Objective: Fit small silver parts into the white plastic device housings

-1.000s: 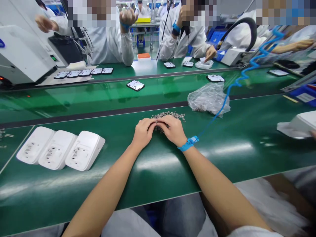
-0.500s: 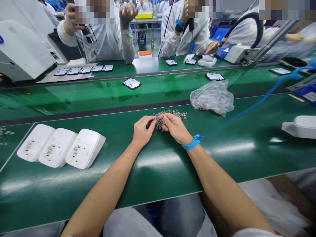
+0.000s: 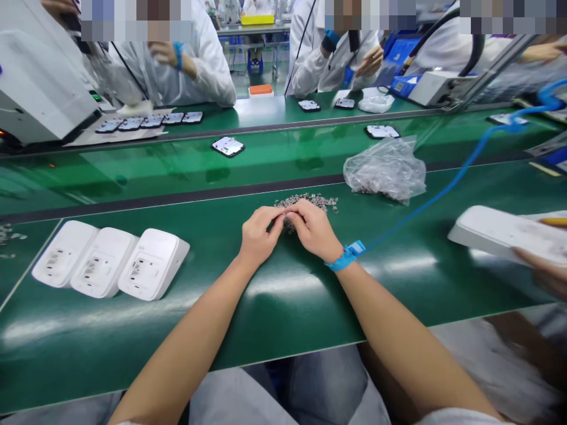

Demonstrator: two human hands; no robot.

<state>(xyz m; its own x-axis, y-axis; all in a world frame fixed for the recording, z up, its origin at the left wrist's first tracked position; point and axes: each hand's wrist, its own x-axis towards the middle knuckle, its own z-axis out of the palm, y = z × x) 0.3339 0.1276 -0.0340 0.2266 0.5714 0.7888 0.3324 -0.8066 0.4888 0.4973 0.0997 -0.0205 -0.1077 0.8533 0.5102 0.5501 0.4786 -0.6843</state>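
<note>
- Where the two bare forearms meet on the green table (image 3: 283, 307), the left hand (image 3: 258, 235) and the right hand (image 3: 315, 229) sit side by side, fingertips touching at the near edge of a heap of small metal parts (image 3: 310, 202).
- Both hands are curled, thumb against fingers, pinching at parts from the heap; what exactly sits between the fingertips is too small to tell.
- A blue wrist strap (image 3: 345, 258) wraps the right wrist, and its blue coiled cord (image 3: 465, 165) runs off toward 2 o'clock.
- At 9 o'clock from the hands, three white housings (image 3: 108, 262) lie in a row, touching one another, their recessed faces up; any marking on them is too small to read.
- At 3 o'clock, another person's hand (image 3: 544, 268) holds a white housing (image 3: 505, 233) tilted over the table edge.
- At 1 o'clock, just beyond the heap, lies a crumpled clear plastic bag (image 3: 384, 168) with more small parts inside.
- Past a dark strip, at 12 o'clock, a small dark-rimmed plate (image 3: 227, 146) lies alone on the conveyor belt (image 3: 155, 168); a second one (image 3: 381, 131) lies farther right.
- At 10 o'clock stands a white machine (image 3: 39, 97) with a green lit display, not legible, and a row of plates (image 3: 150, 121) beside it.
- Farthest off, people in white coats (image 3: 195, 65) sit along the opposite side.
</note>
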